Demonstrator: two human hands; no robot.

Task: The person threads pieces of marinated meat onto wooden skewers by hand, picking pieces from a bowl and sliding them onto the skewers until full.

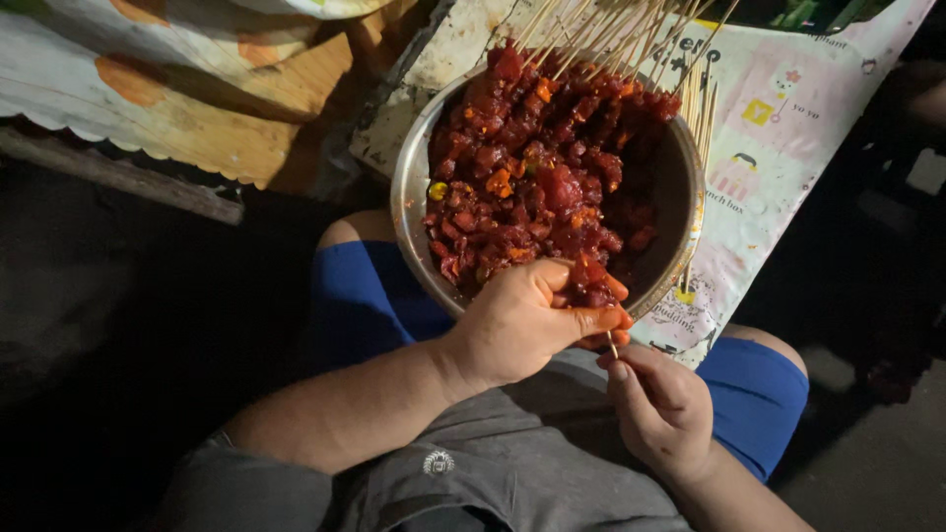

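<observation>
Nearest the camera: grey shirt (493, 463), blue shorts (754, 399), person seated with the work over the lap.

Right hand (662, 409) sits low by the right thigh, fingers curled shut around the lower end of a thin wooden skewer (612, 344). The tip points up toward the left hand; only a short piece of the stick shows between the two hands.

Left hand (527, 320) hangs over the near rim of the bowl, fingers closed on red meat pieces (594, 293) just above the skewer tip. Fingertips look wet and stained with marinade.

Risks, as judged:
- Sharp tip aimed at the left hand's fingers; slick meat could slip and let the point meet skin.
- Thin stick gripped low; a hard push may bend or snap it.
- Dim light makes the tip hard to see.

Metal bowl (409, 212), heaped with marinated meat (537, 163), rests partly over the knee and partly on the patterned cloth (788, 108). A downward push on the near rim could tip it.

Farther: spare skewers (616, 30) fan across the far rim, loose, and could slide into the meat or off the cloth. Worn boards (187, 89) lie at far left.
</observation>
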